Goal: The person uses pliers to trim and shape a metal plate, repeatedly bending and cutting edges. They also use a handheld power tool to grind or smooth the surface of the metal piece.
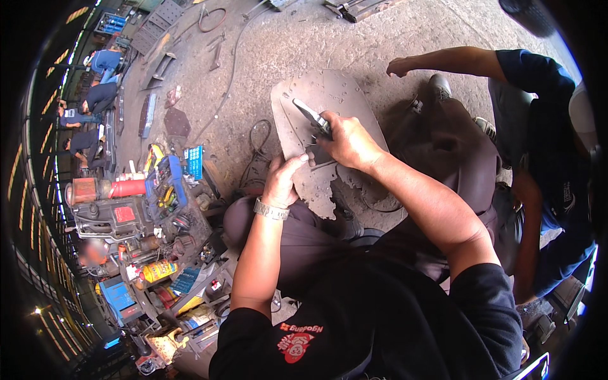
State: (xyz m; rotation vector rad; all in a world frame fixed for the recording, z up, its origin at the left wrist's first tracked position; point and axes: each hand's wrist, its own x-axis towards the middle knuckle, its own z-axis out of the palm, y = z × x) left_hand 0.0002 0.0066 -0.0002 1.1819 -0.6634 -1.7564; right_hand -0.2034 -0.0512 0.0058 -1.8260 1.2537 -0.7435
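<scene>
My right hand [351, 142] is closed around a silver metal hand tool [310, 116] that looks like pliers. The tool lies over a flat grey-brown metal sheet [345, 95] with a rounded far edge, small holes or spots and a ragged near edge. With my left hand [285, 179] I grip the left rim of this sheet, thumb on top and the other fingers mostly hidden beneath. The sheet is tilted in front of my knees. Close to my left thumb are the fingertips of my right hand; the tool's lower end is hidden by them.
At my right sits a co-worker in dark blue, one arm [449, 62] stretched toward the sheet. On my left stand a blue tool case [168, 183], a yellow bottle [158, 271] and crowded tools. A cable [234, 69] crosses the concrete floor. Several people work at far left.
</scene>
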